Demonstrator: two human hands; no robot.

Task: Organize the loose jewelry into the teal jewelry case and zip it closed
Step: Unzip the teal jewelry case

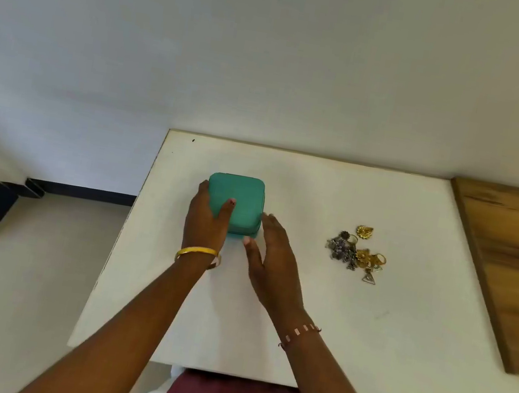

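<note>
Here, left hand [208, 222] round closed teal case [239, 202]

A closed teal jewelry case [236, 203] sits on the white table [299, 321] toward its far left corner. The left hand [206, 222] grips the case's left side, thumb lying on the lid; a gold bangle [196, 252] circles that wrist. The right hand [270, 256] is at the case's near right corner, fingers [269, 223] straight, thumb by the front edge. A pile of loose jewelry [356, 252], gold and silver pieces, lies well apart toward the right edge, near a wooden board [513, 257].
</note>
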